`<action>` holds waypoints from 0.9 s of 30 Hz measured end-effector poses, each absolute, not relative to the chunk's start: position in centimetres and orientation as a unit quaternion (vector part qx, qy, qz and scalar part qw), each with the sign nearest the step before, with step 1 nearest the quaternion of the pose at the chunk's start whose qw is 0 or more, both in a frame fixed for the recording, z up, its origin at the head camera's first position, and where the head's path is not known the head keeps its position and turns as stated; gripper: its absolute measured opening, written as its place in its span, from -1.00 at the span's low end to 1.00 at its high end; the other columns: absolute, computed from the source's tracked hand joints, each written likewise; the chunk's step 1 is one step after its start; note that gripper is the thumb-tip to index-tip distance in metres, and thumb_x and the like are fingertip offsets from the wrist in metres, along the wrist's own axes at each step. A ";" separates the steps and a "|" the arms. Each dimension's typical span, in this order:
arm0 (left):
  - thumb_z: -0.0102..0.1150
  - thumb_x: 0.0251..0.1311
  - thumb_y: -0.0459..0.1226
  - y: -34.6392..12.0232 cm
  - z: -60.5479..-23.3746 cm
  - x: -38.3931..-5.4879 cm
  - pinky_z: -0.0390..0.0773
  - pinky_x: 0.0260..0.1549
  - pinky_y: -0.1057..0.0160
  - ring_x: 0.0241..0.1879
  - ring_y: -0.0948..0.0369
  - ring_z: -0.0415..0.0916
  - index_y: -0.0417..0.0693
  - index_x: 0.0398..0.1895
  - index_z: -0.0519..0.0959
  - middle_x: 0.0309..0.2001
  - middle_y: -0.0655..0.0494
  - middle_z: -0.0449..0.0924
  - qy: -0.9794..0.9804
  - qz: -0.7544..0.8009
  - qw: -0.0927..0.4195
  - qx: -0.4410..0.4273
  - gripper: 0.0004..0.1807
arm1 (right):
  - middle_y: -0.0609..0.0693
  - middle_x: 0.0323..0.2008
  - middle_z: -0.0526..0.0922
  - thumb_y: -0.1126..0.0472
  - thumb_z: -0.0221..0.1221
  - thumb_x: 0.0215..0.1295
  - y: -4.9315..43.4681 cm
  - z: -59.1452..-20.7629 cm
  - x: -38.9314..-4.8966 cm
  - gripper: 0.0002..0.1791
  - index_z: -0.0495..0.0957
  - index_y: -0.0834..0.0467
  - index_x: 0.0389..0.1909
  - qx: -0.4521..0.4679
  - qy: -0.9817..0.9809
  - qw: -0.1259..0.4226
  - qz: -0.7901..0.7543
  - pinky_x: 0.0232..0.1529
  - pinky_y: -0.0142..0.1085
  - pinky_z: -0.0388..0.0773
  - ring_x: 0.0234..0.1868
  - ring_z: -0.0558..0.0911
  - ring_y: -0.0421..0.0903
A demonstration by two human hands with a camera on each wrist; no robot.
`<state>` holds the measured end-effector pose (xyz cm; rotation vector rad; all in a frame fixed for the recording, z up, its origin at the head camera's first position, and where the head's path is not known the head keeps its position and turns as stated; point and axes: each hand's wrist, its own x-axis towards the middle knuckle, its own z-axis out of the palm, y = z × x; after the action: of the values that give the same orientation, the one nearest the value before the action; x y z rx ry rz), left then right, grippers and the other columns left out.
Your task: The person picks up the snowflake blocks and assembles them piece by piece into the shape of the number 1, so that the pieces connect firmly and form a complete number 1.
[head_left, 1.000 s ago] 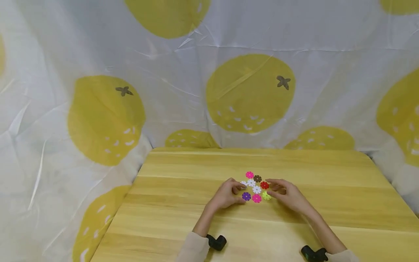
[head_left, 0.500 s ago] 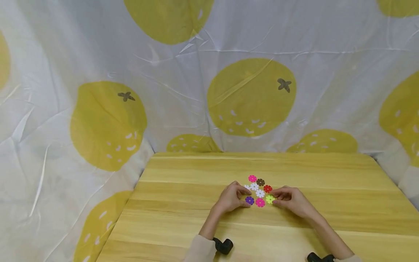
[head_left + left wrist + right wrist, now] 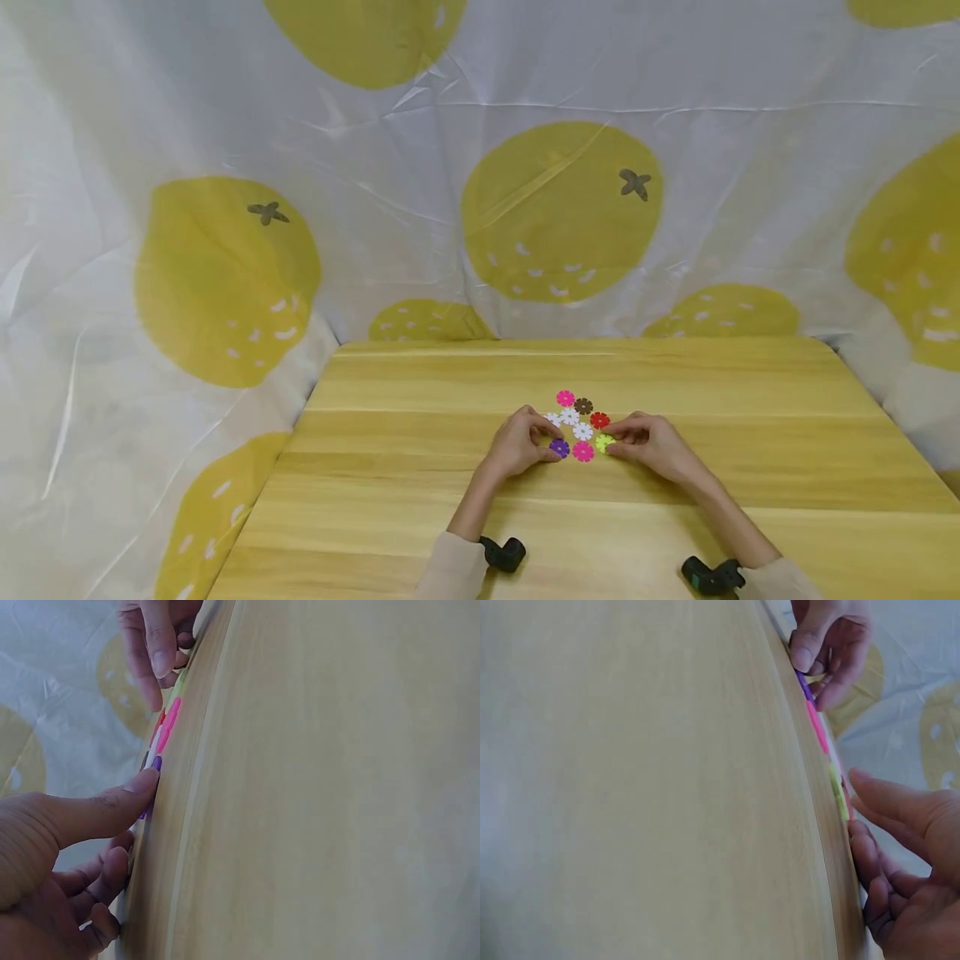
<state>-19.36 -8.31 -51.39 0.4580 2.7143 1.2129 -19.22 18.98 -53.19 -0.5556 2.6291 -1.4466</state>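
Note:
Several flat notched plastic snowflake discs lie in a cluster on the wooden table. My left hand (image 3: 517, 443) is at the near left of the cluster. Its thumb and index finger pinch the purple disc (image 3: 559, 448) by its edges; the thumb on that purple disc (image 3: 157, 763) shows in the left wrist view. At the right side, my right hand (image 3: 651, 444) has thumb and index finger around the yellow-green disc (image 3: 602, 443), partly covering it. Between them lies a pink disc (image 3: 583, 452). A white disc (image 3: 582, 431) and a red disc (image 3: 600, 421) sit just behind.
Farther back are a brown disc (image 3: 583, 407), another pink disc (image 3: 566, 398) and more white discs (image 3: 570, 416). Behind the table (image 3: 420, 492) hangs a lemon-print cloth (image 3: 390, 208). Black devices (image 3: 504, 554) are strapped to both wrists.
The right hand's index finger has moved from beside the red disc down to the yellow-green one. The left finger and thumb have closed in around the purple disc. The head view has shifted slightly.

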 end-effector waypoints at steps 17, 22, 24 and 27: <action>0.45 0.17 -0.45 -8.6 -51.3 -18.9 0.49 -0.41 0.45 -0.43 0.35 0.46 -0.10 -0.20 0.72 -0.35 0.03 0.66 0.873 0.456 0.071 0.156 -0.83 | 0.05 -0.37 0.63 0.37 0.44 0.20 18.5 -52.5 -19.4 -0.78 0.62 0.28 -0.19 -0.167 0.848 0.063 -0.499 -0.35 -0.44 0.52 -0.38 0.53 -0.27; 0.42 0.21 -0.43 -8.8 -51.2 -18.7 0.55 -0.34 0.43 -0.38 0.34 0.52 -0.09 -0.21 0.76 -0.33 0.04 0.70 0.866 0.473 0.052 0.153 -0.87 | 0.12 -0.36 0.69 0.37 0.36 0.30 18.6 -52.0 -19.4 -0.77 0.67 0.33 -0.05 -0.164 0.837 0.073 -0.517 -0.43 -0.42 0.56 -0.43 0.63 -0.21; 0.42 0.21 -0.43 -8.9 -51.0 -18.7 0.57 -0.32 0.43 -0.36 0.34 0.56 -0.10 -0.20 0.77 -0.30 0.02 0.74 0.862 0.480 0.048 0.152 -0.87 | 0.19 -0.35 0.71 0.37 0.33 0.34 18.7 -51.7 -19.4 -0.74 0.66 0.37 0.01 -0.157 0.822 0.091 -0.540 -0.41 -0.37 0.64 -0.44 0.70 -0.13; 0.40 0.23 -0.44 -9.0 -50.7 -18.6 0.60 -0.34 0.43 -0.36 0.30 0.59 -0.12 -0.18 0.78 -0.24 -0.02 0.76 0.854 0.496 0.040 0.148 -0.87 | 0.30 -0.27 0.73 0.38 0.28 0.39 18.6 -51.3 -19.3 -0.67 0.61 0.46 0.10 -0.150 0.790 0.127 -0.581 -0.28 -0.26 0.75 -0.35 0.79 -0.02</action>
<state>-18.65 -8.99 -50.69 0.4549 2.6173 1.5204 -19.26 18.58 -51.30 -0.4376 2.2986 -1.6925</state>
